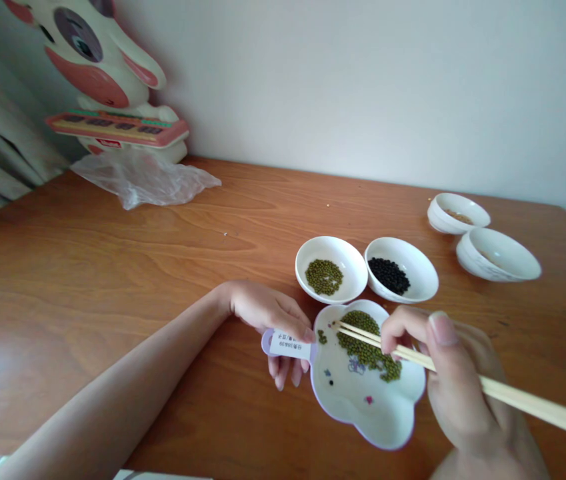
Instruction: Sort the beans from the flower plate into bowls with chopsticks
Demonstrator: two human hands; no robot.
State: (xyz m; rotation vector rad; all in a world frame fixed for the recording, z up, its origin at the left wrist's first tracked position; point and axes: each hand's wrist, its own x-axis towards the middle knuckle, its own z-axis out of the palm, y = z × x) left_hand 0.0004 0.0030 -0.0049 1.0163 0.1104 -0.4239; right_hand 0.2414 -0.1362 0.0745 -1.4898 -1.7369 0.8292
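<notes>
Curtain folds at the far left edge. Then toy (103, 67) against the wall, with crumpled bag (145, 180) at its foot on the table (113, 280).

Left hand (270, 313) near the table's middle, arm in from lower left. Thumb and fingers pinched together on the labelled handle of the dish (363, 417), thumb on top, fingers curled beneath. Dish flat on the table near the front edge, lobed, white with a lilac rim. Inside, a heap of beans (370, 350) toward the far side, a few strays nearer the handle.

Just behind the dish, green bowl (350, 263) and black bowl (423, 273) side by side.

Chopsticks (523, 399) close together, long axis from lower right up to the left. Tips pointing left, over the far left part of the dish at the edge of the heap. Perhaps a bean between the tips, too small to tell.

Right hand (463, 380) at the right rim of the dish, fingers closed around the chopsticks, thumb pressed along the top.

Farther right, well apart, back bowl (440, 220) and end bowl (477, 263).
</notes>
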